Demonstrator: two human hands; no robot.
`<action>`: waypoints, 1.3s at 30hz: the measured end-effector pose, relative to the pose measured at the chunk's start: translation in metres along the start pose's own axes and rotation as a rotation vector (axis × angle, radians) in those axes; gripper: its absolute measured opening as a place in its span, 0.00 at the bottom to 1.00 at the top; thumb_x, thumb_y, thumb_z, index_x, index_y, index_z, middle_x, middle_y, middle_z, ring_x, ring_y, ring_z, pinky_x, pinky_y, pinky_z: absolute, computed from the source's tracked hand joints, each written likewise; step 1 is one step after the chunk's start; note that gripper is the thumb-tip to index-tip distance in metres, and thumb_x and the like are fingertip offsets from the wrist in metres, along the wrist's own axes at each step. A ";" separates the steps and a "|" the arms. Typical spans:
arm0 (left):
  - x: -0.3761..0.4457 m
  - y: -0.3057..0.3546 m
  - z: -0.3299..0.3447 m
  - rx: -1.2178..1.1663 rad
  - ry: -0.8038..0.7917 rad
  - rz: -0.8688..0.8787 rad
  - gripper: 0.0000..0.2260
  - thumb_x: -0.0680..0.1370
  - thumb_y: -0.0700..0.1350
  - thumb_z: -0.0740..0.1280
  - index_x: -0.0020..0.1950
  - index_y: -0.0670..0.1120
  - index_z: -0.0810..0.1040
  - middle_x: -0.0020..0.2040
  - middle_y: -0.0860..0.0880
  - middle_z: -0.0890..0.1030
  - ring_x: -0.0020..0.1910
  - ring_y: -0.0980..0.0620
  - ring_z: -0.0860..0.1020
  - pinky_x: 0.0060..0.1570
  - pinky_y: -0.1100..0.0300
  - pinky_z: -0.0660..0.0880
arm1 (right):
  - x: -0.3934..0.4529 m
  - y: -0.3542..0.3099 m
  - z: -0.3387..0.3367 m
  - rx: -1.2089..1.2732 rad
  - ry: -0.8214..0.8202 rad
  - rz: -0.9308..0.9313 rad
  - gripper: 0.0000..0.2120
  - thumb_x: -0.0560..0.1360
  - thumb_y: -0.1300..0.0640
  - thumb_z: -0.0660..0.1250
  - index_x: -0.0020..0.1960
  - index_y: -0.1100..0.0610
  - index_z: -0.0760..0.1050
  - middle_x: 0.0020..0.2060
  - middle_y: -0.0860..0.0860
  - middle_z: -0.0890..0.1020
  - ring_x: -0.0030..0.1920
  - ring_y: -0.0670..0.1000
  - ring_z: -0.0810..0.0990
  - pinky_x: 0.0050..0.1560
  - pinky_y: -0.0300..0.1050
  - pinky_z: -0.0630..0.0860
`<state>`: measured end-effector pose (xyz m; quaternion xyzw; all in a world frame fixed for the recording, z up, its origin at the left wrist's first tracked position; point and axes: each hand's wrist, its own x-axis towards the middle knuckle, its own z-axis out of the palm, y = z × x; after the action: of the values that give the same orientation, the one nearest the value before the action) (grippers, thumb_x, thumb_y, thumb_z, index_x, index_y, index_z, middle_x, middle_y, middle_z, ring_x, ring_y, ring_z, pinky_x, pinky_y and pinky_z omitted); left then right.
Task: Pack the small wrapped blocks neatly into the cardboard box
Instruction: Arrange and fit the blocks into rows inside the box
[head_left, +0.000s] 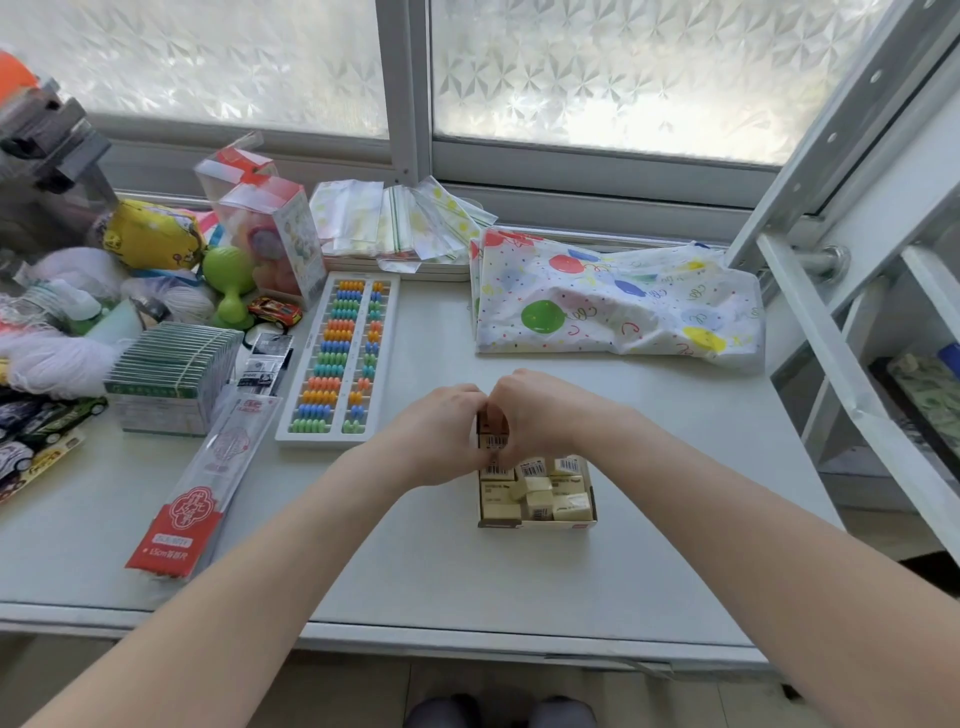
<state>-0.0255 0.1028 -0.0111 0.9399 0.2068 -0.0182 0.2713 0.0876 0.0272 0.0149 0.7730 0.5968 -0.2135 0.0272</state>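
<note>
A small cardboard box lies open on the grey table, near the middle. Several pale yellow wrapped blocks sit inside it, some in rows and a few tilted. My left hand and my right hand meet over the box's far left corner, fingers curled downward. Between them shows a block with a barcode label, pinched by both hands. The far part of the box is hidden under my hands.
A colourful abacus lies left of the box. A red and clear ruler pack and stacked green boxes are further left among toys. A balloon-print bag lies behind. A metal shelf frame stands at the right.
</note>
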 end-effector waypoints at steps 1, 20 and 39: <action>-0.001 0.000 0.000 -0.007 0.000 0.000 0.15 0.71 0.51 0.71 0.54 0.47 0.78 0.52 0.50 0.78 0.51 0.50 0.76 0.54 0.54 0.75 | -0.001 0.002 0.002 0.002 0.011 -0.014 0.16 0.62 0.55 0.75 0.28 0.54 0.66 0.27 0.49 0.70 0.27 0.49 0.69 0.25 0.41 0.64; -0.027 0.005 -0.003 -0.671 0.272 0.006 0.10 0.71 0.38 0.73 0.50 0.50 0.83 0.42 0.50 0.85 0.41 0.56 0.83 0.46 0.64 0.80 | -0.042 0.024 0.016 1.490 0.162 0.094 0.06 0.76 0.65 0.64 0.48 0.66 0.79 0.34 0.54 0.81 0.33 0.48 0.80 0.37 0.37 0.80; -0.038 0.011 0.006 -0.828 0.285 -0.071 0.16 0.70 0.35 0.73 0.52 0.52 0.80 0.42 0.44 0.84 0.41 0.51 0.83 0.45 0.58 0.81 | -0.059 0.027 0.014 1.374 0.231 0.022 0.10 0.71 0.71 0.69 0.50 0.63 0.81 0.36 0.53 0.85 0.36 0.48 0.83 0.41 0.38 0.81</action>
<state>-0.0554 0.0763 -0.0052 0.7372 0.2644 0.1866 0.5931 0.0975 -0.0383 0.0182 0.6388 0.3176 -0.4591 -0.5295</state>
